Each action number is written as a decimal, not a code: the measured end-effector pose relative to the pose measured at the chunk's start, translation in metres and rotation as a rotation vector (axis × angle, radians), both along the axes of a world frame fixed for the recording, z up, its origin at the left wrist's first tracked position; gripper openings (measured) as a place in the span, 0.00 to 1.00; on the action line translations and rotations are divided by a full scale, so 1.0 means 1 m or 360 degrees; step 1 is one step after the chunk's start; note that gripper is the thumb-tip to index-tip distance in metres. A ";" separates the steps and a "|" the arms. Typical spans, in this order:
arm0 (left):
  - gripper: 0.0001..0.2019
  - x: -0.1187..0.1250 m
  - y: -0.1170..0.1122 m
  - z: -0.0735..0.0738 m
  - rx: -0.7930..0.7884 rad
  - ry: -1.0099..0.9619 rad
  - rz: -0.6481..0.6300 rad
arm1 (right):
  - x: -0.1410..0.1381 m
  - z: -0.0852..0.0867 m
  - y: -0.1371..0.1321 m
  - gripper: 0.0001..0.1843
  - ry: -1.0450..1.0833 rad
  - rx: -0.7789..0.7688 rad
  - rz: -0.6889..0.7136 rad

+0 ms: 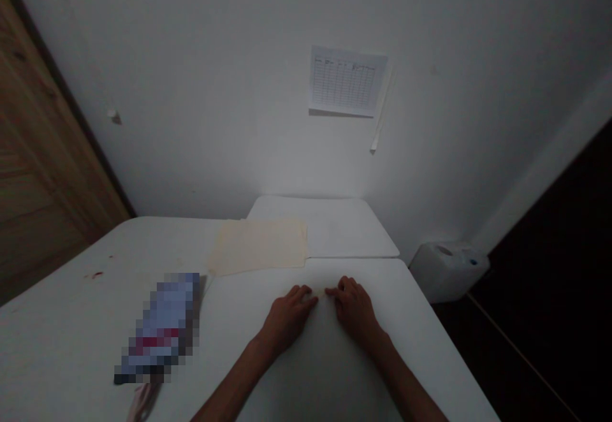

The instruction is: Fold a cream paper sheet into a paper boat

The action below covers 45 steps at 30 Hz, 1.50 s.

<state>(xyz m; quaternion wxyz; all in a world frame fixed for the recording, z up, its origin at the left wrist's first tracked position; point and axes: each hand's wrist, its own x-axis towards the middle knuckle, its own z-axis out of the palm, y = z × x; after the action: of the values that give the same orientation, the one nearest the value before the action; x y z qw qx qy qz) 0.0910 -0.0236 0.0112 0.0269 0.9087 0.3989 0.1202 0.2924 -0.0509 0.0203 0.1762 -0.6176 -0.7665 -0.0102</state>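
Note:
My left hand (288, 315) and my right hand (352, 306) rest side by side on the white table (71, 320), fingertips nearly meeting. The fingers of both are curled and pinched toward a small pale thing between them that I cannot make out against the white surface. A cream sheet of paper or cloth (259, 245) lies flat just beyond my hands, untouched.
A blurred-out flat object (160, 329) lies on the table to the left, with a pinkish item (142, 403) below it. A second white tabletop (329, 225) abuts the wall. A printed chart (345, 81) hangs on the wall. A white container (447, 269) stands on the floor right; wooden door left.

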 end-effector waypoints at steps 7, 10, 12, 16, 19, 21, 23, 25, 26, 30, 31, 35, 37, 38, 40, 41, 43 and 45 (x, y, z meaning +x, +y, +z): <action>0.17 -0.001 0.001 0.002 0.0056 -0.0019 -0.0103 | 0.000 0.000 -0.001 0.19 0.0016 0.0025 0.0018; 0.18 -0.001 0.002 0.001 0.0063 -0.0044 -0.0154 | -0.001 -0.001 0.000 0.17 0.0009 0.0022 0.0047; 0.18 -0.001 0.003 0.000 0.0058 -0.0070 -0.0197 | -0.001 -0.002 0.001 0.16 0.0013 0.0027 0.0066; 0.20 -0.001 0.005 -0.002 0.0015 -0.0138 -0.0286 | -0.002 -0.001 0.002 0.15 0.0026 0.0040 0.0079; 0.22 -0.001 0.005 -0.001 -0.0014 -0.0149 -0.0299 | -0.003 0.001 0.002 0.17 0.0005 0.0005 0.0128; 0.22 -0.002 0.004 0.000 -0.0034 -0.0109 -0.0297 | -0.003 0.003 0.003 0.21 -0.0019 -0.0035 0.0201; 0.20 -0.002 0.002 0.001 -0.0046 -0.0087 -0.0247 | -0.004 0.004 0.005 0.26 -0.0059 -0.0087 0.0267; 0.19 -0.002 0.001 0.001 -0.0039 -0.0112 -0.0146 | -0.005 0.004 0.007 0.29 -0.0106 -0.0135 0.0291; 0.18 -0.002 0.000 0.001 -0.0032 -0.0133 -0.0096 | -0.005 0.004 0.008 0.29 -0.0128 -0.0152 0.0290; 0.17 -0.001 -0.001 0.002 -0.0032 -0.0138 -0.0035 | -0.006 0.005 0.007 0.30 -0.0162 -0.0145 0.0252; 0.17 -0.001 -0.001 0.001 -0.0037 -0.0133 -0.0034 | -0.006 0.005 0.006 0.29 -0.0157 -0.0135 0.0240; 0.17 -0.001 -0.001 -0.002 -0.0017 -0.0161 -0.0027 | -0.004 0.007 0.001 0.24 -0.0116 -0.0085 0.0140; 0.17 -0.002 0.000 -0.005 0.0010 -0.0203 -0.0010 | -0.003 0.007 -0.001 0.22 -0.0101 -0.0053 0.0095; 0.17 -0.003 0.000 -0.007 0.0024 -0.0243 0.0001 | -0.002 0.007 -0.002 0.22 -0.0097 -0.0045 0.0084; 0.17 -0.006 0.002 -0.009 0.0073 -0.0405 0.0049 | -0.001 0.006 -0.003 0.21 -0.0095 -0.0046 0.0078; 0.16 -0.009 0.003 -0.009 0.0113 -0.0532 0.0101 | -0.001 0.005 -0.004 0.20 -0.0091 -0.0047 0.0080; 0.13 -0.017 0.004 -0.007 0.0214 -0.0813 0.0274 | 0.000 0.004 -0.004 0.20 -0.0073 -0.0033 0.0080; 0.13 -0.028 0.002 -0.002 0.0292 -0.0994 0.0475 | 0.000 0.002 -0.004 0.20 -0.0036 -0.0008 0.0079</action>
<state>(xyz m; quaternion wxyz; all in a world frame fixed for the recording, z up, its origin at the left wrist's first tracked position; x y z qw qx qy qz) 0.0631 -0.0213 0.0090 0.0481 0.7585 0.4872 0.4301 0.2924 -0.0549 0.0219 0.1661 -0.5986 -0.7835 -0.0109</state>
